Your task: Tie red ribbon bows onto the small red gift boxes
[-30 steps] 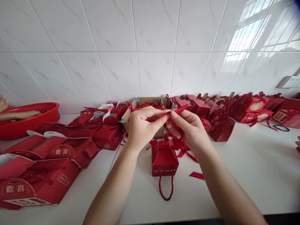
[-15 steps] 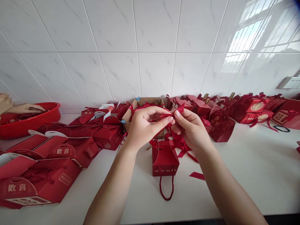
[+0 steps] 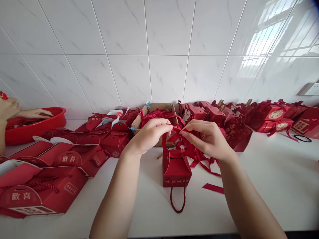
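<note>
The white table (image 3: 274, 186) was smooth and stood by a shiny wall (image 3: 169, 30) of pale tiles, with window light (image 3: 258, 38) on its right side. A socket (image 3: 312, 89) was on the wall at the right, and a red tub (image 3: 37, 132) sat at the left. In the middle, the left hand (image 3: 149, 135) and right hand (image 3: 209, 135) both pinched a red ribbon (image 3: 177, 130), by the far end of a little red box (image 3: 176, 171).

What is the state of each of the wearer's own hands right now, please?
Left hand: closed, pinching red ribbon between thumb and fingers.
Right hand: closed, pinching red ribbon too.
</note>
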`<action>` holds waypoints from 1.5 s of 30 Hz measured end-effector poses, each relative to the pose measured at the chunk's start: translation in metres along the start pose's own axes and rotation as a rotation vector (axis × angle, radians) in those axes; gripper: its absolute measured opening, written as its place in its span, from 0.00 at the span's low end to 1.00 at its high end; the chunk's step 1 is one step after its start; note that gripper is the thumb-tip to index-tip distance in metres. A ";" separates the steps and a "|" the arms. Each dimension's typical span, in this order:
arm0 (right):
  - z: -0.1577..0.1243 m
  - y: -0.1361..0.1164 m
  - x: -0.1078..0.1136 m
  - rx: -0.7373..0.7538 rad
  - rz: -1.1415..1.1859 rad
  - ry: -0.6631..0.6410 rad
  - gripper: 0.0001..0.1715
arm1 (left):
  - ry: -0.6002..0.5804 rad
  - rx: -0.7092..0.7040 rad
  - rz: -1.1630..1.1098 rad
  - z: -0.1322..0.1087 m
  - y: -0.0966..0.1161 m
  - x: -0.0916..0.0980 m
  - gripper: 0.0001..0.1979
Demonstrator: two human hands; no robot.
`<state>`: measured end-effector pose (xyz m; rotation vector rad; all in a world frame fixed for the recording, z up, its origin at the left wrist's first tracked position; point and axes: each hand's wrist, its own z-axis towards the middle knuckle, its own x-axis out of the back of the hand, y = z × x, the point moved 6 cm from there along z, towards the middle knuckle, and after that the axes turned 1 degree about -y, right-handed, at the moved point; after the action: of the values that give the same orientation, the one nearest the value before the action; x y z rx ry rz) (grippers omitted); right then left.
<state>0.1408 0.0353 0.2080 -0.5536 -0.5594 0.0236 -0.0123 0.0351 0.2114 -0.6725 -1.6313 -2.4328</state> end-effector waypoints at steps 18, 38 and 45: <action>0.001 0.002 0.002 0.070 -0.121 0.129 0.07 | 0.043 -0.149 0.050 -0.003 0.006 -0.005 0.07; -0.098 0.087 0.019 -0.711 0.457 0.564 0.17 | 0.507 -0.028 0.532 -0.060 -0.028 0.062 0.09; -0.182 0.121 0.041 -0.901 -0.094 0.414 0.22 | 0.398 0.404 0.767 -0.115 -0.122 0.082 0.11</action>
<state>0.2830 0.0560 0.0391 -1.3683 -0.1600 -0.4428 -0.1618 -0.0087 0.1076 -0.5554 -1.3095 -1.5190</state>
